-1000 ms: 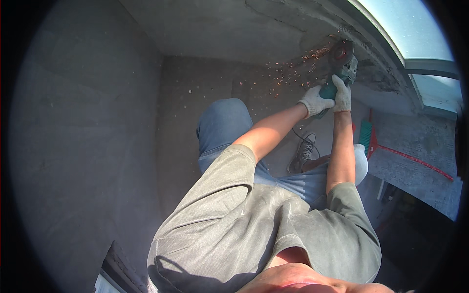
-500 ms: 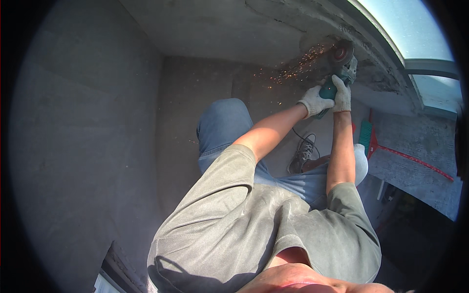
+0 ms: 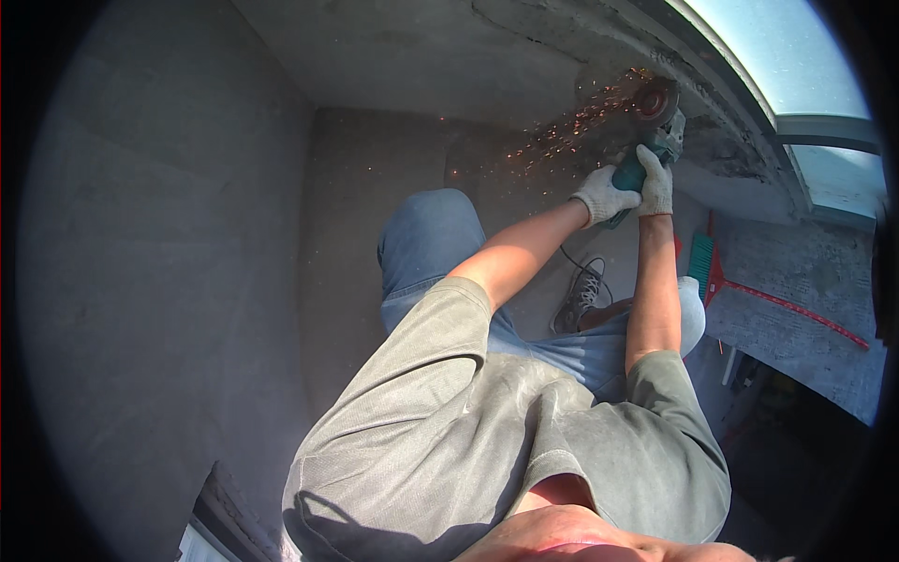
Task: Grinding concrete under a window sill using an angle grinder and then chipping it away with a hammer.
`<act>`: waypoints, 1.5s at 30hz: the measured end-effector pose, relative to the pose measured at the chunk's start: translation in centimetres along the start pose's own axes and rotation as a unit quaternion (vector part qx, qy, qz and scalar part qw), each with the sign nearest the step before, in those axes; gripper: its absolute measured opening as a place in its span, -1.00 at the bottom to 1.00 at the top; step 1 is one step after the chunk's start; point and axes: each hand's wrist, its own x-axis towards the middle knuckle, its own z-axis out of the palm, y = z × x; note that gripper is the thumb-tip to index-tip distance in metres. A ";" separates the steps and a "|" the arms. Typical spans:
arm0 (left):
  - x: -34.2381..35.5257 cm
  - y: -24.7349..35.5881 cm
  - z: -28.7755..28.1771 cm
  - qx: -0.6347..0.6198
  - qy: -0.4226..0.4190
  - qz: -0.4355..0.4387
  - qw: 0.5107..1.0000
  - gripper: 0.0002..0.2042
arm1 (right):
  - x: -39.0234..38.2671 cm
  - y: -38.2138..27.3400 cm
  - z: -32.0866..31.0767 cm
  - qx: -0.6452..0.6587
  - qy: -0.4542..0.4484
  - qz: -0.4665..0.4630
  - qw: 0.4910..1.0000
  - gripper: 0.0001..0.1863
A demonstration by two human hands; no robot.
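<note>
Both my hands wear white knit gloves and grip a green angle grinder [image 3: 629, 172]. My left hand [image 3: 606, 195] is wrapped round the rear of its body. Farther forward, near the metal gear head, my right hand [image 3: 656, 183] closes on it. The grinder's disc [image 3: 653, 101] meets the rough concrete wall [image 3: 599, 80] below the window frame. Orange sparks [image 3: 562, 136] spray from the disc toward the left. A dark cord [image 3: 571, 258] hangs from the grinder's rear, beside my shoe.
A window [image 3: 787, 56] in a grey frame runs along the upper right. A broom with green bristles [image 3: 700, 253] and a red handle [image 3: 796, 314] leans at the right by a grey board [image 3: 824, 272]. A plain grey wall [image 3: 169, 253] stands on the left.
The spark spray has shifted in shape, with a few sparks now above the disc and others scattered farther left. My hands and the grinder hold nearly the same place.
</note>
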 end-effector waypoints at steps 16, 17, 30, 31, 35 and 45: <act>0.0 0.3 -0.4 0.027 -0.006 -0.010 1.000 -0.35 | 0.5 0.4 -0.3 -0.006 0.024 -0.003 1.000 -0.60; 0.0 0.2 -0.3 0.028 0.002 -0.013 1.000 -0.34 | 0.4 0.4 -0.3 -0.005 0.014 0.002 1.000 -0.60; 0.2 -0.3 -0.3 0.028 0.007 0.000 1.000 -0.35 | 0.4 0.4 0.1 -0.013 0.009 -0.009 1.000 -0.61; 0.2 -0.4 -0.3 0.030 0.010 -0.007 0.999 -0.35 | 0.4 0.5 0.0 -0.011 0.012 -0.012 1.000 -0.61; 0.3 -0.7 -0.2 0.006 0.013 0.006 1.000 -0.38 | 0.6 0.6 -0.1 -0.012 -0.001 -0.013 1.000 -0.61; 0.6 -1.4 -0.1 0.021 0.013 0.009 1.000 -0.40 | 0.4 0.9 0.0 0.001 0.001 -0.011 1.000 -0.61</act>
